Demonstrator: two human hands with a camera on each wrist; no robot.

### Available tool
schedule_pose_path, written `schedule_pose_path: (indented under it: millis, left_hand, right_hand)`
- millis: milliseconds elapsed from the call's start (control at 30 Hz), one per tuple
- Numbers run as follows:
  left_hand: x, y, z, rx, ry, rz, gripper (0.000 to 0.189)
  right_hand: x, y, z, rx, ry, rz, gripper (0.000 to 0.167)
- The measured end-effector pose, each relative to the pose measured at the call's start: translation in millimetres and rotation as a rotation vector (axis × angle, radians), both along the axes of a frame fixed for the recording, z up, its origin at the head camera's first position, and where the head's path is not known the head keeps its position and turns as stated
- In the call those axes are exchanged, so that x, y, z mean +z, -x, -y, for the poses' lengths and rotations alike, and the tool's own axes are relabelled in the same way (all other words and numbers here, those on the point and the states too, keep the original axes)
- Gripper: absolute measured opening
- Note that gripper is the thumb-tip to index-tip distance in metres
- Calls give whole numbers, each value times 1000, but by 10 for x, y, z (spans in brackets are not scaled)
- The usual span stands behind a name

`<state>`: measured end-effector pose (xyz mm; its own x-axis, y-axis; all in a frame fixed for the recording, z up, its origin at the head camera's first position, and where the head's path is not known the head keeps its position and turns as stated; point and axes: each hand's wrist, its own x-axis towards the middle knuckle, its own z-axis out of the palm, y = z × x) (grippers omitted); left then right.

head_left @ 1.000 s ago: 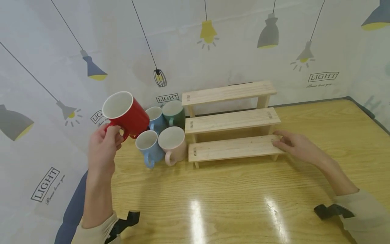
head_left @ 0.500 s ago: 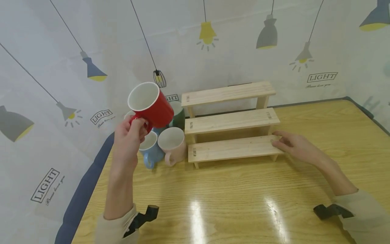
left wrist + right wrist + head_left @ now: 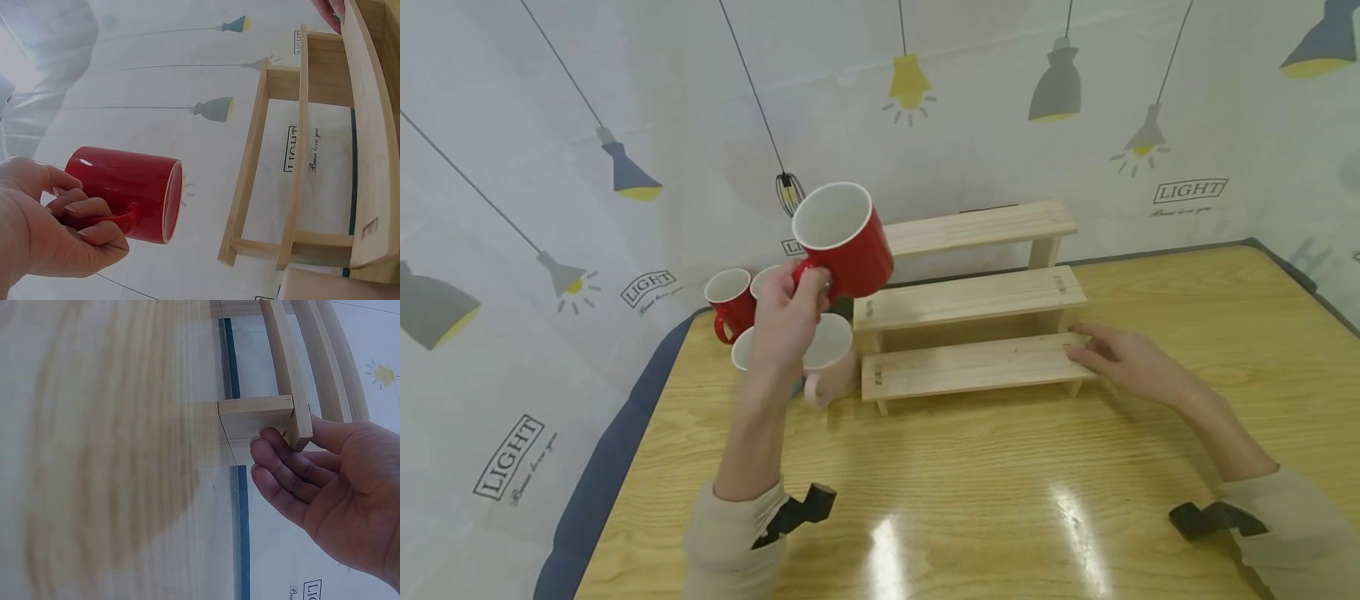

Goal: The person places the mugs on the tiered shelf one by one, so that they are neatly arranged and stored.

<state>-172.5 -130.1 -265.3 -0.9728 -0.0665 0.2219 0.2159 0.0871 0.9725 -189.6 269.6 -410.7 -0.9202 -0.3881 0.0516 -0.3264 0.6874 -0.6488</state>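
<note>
In the head view my left hand (image 3: 782, 325) grips a red mug (image 3: 861, 258) by its handle. The mug is held up in the air, white inside, its rim tilted slightly toward me, overlapping the left end of the top shelf. The left wrist view shows fingers (image 3: 94, 209) curled through the handle. A three-tier wooden step shelf (image 3: 970, 367) stands on the table. My right hand (image 3: 1127, 362) holds the right end of its lowest board, thumb on top and fingers underneath, as the right wrist view shows (image 3: 347, 487).
Left of the shelf stand a second red mug (image 3: 739, 315), a pink mug (image 3: 838, 379) and blue mugs partly hidden behind my left hand. A green mug behind the held one is almost covered. A white backdrop (image 3: 985, 158) printed with lamps rises behind the wooden table (image 3: 970, 483).
My left hand has carried the red mug rightward and slightly up, from above the left mugs to the shelf's left end. The standing red mug has come into view. My right hand stays put.
</note>
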Motion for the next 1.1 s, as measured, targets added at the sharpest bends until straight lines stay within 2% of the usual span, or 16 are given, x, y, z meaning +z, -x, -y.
schedule_pose_path:
  millis: [267, 400, 500, 633, 733, 1100]
  left_hand:
    - [-44, 192, -297, -72, -57, -2, 18]
    - [-66, 249, -416, -75, -69, 84, 16]
    - [-80, 310, -503, -51, -10, 100, 16]
    - [-104, 427, -619, -30, 76, 13, 18]
    - [-123, 497, -694, -41, 94, -28, 20]
    - [-167, 710, -919, -88, 101, -14, 19]
  right_hand:
    - [7, -2, 13, -2, 10, 11, 56]
    - [12, -7, 10, -5, 9, 17, 57]
    - [14, -10, 8, -10, 4, 17, 58]
    - [18, -14, 5, -18, -2, 19, 58]
    - [27, -18, 3, -21, -2, 21, 58]
    - [8, 2, -3, -8, 1, 0, 56]
